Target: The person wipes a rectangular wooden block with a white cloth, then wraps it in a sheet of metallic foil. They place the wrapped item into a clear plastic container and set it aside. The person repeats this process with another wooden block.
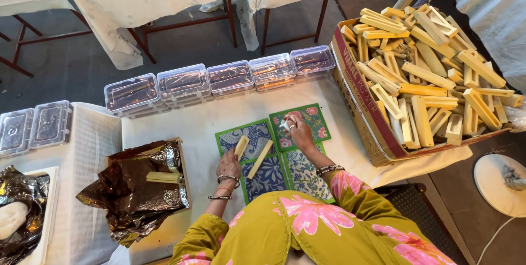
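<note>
I saw left hand (228, 163) pinching wooden block (241, 147) at tile mat's (257, 133) 9 o'clock; right hand (298, 132) closed around white lump (285, 126) at 1 o'clock. Risk: loose wooden stick (259, 159) between hands could get knocked aside by either wrist.

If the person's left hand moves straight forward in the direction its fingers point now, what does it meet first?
The left hand points away from the body, up the picture. It already touches a pale wooden stick on the blue printed tile. Further on lies bare white cloth, then probably the row of clear plastic boxes.
</note>
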